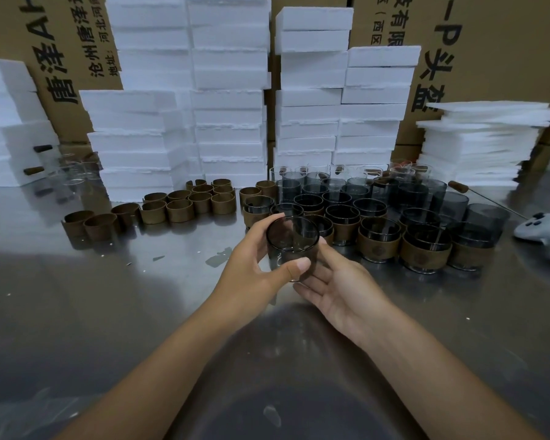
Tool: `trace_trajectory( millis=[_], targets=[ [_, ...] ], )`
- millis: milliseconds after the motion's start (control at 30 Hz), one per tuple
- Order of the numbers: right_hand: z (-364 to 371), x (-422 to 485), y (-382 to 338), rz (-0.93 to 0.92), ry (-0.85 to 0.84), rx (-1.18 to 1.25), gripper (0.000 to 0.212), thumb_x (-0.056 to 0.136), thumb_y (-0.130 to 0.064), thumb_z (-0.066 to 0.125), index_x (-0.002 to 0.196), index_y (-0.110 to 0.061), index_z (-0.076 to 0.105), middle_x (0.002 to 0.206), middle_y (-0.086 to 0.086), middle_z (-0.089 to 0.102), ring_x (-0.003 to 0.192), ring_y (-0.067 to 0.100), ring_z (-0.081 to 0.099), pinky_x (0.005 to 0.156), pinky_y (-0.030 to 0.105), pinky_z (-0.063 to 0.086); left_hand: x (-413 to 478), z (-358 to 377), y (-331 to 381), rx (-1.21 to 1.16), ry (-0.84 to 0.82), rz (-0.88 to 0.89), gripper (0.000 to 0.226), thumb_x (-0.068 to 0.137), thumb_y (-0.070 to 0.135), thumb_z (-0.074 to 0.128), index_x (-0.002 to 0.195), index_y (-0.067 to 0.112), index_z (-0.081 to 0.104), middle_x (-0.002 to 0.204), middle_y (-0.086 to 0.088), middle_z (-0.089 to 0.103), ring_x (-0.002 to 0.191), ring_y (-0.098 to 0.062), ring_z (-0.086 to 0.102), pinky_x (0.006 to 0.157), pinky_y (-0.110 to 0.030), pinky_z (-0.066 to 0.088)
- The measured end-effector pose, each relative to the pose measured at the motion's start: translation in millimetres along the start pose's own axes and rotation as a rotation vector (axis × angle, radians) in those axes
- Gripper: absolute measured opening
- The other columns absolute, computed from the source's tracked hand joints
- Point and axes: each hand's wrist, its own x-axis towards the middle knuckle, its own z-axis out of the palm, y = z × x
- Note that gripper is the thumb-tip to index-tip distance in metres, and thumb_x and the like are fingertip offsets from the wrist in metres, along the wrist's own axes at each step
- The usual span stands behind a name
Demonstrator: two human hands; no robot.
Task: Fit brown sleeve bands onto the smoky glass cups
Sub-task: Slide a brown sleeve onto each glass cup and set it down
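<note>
While both arms are reaching out over the steel surface (77, 312), the person is holding one bare smoky glass cup (292, 246) in the air between the two hands, its mouth tilted toward the viewer. The left hand (254, 265) is gripping it: the thumb is pressing on the near wall of the cup at about 6 o'clock, and the other left fingers (269, 222) are curling around the rim at about 10 o'clock. The right hand (337, 287) is lying palm-up and loose beneath the cup, its fingers stretching under the base from 4 o'clock; whether they are actually touching the glass, I cannot tell.

No band is sitting on this cup. The loose brown sleeve bands (185, 204) are standing in a cluster on the surface at about 10 o'clock from the hands, well apart from them. At 2 o'clock, just beyond the held cup, cups already wearing bands (424, 247) are crowding together, with more bare smoky cups (416, 193) standing behind them. White foam blocks (229, 100) are rising in stacks along the back, cardboard boxes (496, 52) behind those, and a white controller (545, 235) is lying at the far 3 o'clock edge.
</note>
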Motion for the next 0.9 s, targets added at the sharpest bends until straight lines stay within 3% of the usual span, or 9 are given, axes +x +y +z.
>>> trace_trajectory(
  millis=[167,267,367,500,600,767,900],
  targets=[
    [1.1,-2.0,0.2,0.062,-0.019,-0.024,0.030,0.099,-0.037,0.045,0.100,-0.016,0.067,0.092,0.006,0.076,0.085,0.017,0.069,0.078,0.032,0.048,0.1,0.9,3.2,-0.074,0.031,-0.049,0.070,0.061,0.039,0.075,0.126,0.021,0.055,0.117,0.005,0.067,0.112,-0.011,0.062,0.098,-0.036,0.050],
    [3.4,-3.4,0.5,0.046,0.003,-0.107,0.034,0.099,-0.041,0.043,0.101,-0.018,0.067,0.091,0.005,0.076,0.084,0.017,0.071,0.081,0.033,0.049,0.3,0.6,3.0,-0.119,0.039,-0.076,0.064,0.062,0.038,0.075,0.122,0.021,0.058,0.113,0.005,0.069,0.108,-0.009,0.064,0.091,-0.027,0.051],
    [6.7,-3.5,1.5,-0.088,0.091,-0.276,0.037,0.097,-0.051,0.042,0.106,-0.025,0.067,0.097,-0.001,0.075,0.095,0.016,0.070,0.089,0.037,0.050,0.9,0.0,3.5,-0.196,0.065,-0.126,0.060,0.061,0.043,0.075,0.116,0.024,0.062,0.105,0.007,0.072,0.102,-0.005,0.066,0.078,-0.015,0.051],
    [11.6,-8.6,4.5,-0.277,0.025,-0.406,0.058,0.073,-0.070,0.045,0.115,-0.033,0.063,0.104,-0.016,0.070,0.100,0.002,0.065,0.083,0.028,0.052,2.8,-1.1,2.8,-0.274,0.067,-0.222,0.062,0.065,0.047,0.078,0.117,0.017,0.064,0.109,-0.003,0.072,0.108,-0.020,0.065,0.097,-0.039,0.049],
    [12.3,-8.9,6.7,-0.363,-0.028,-0.449,0.049,0.068,-0.067,0.047,0.101,-0.035,0.065,0.090,-0.026,0.070,0.090,-0.009,0.064,0.081,0.018,0.051,1.5,0.4,3.3,-0.319,-0.001,-0.235,0.059,0.069,0.046,0.075,0.117,0.013,0.065,0.112,-0.008,0.071,0.110,-0.023,0.065,0.102,-0.045,0.046],
    [9.9,-5.9,9.0,-0.402,-0.034,-0.467,0.044,0.073,-0.063,0.045,0.101,-0.035,0.065,0.092,-0.024,0.071,0.092,-0.010,0.063,0.087,0.021,0.051,0.6,0.1,3.3,-0.404,-0.048,-0.279,0.057,0.071,0.046,0.073,0.116,0.013,0.066,0.116,-0.010,0.069,0.112,-0.022,0.064,0.095,-0.035,0.050],
    [10.4,-4.8,9.0,-0.407,-0.024,-0.477,0.034,0.081,-0.055,0.047,0.097,-0.031,0.065,0.085,-0.027,0.070,0.086,-0.013,0.063,0.072,0.007,0.049,1.2,0.1,2.2,-0.451,-0.014,-0.286,0.055,0.069,0.046,0.076,0.111,0.011,0.069,0.112,-0.013,0.070,0.107,-0.024,0.066,0.086,-0.028,0.054]
  ],
)
